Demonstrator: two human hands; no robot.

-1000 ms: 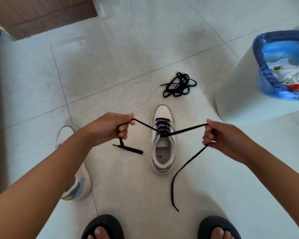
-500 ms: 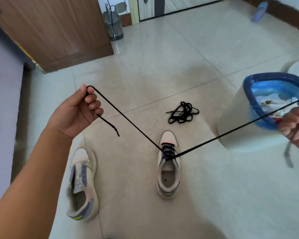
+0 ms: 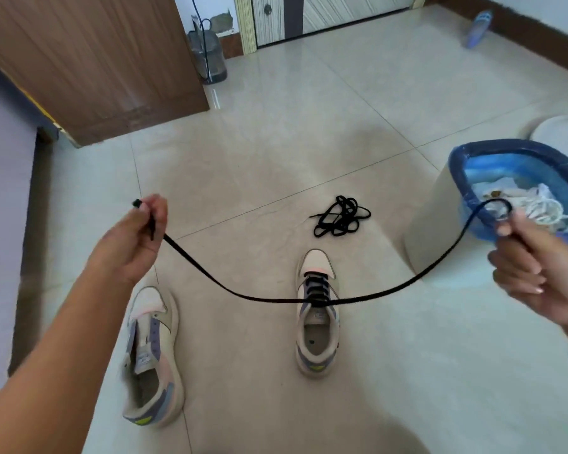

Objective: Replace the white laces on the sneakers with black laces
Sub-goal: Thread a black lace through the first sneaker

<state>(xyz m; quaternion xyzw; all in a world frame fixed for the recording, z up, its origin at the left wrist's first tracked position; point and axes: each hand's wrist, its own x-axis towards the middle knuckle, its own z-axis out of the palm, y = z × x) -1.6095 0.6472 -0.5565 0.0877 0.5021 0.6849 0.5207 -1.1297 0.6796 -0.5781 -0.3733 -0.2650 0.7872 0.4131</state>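
Note:
A cream, purple and pink sneaker (image 3: pixel 316 339) stands on the tiled floor with a black lace (image 3: pixel 230 291) threaded through its lower eyelets. The lace's two ends sag out to either side. My left hand (image 3: pixel 137 237) pinches the left end near its tip, held high and to the left. My right hand (image 3: pixel 532 267) grips the right end, which curls in a loop above the fingers. The second sneaker (image 3: pixel 151 358) lies unlaced at the lower left. A spare black lace (image 3: pixel 340 217) sits bunched on the floor beyond the laced shoe.
A bin with a blue liner (image 3: pixel 466 204) stands at the right and holds white laces (image 3: pixel 545 208). A wooden door (image 3: pixel 92 60) is at the back left, with a grey container (image 3: pixel 209 59) beside it. A white round object (image 3: pixel 561 131) lies behind the bin.
Both hands first pulled the lace ends up and apart, taut. Now they have come lower and the lace hangs slack. The view has tilted up from the floor.

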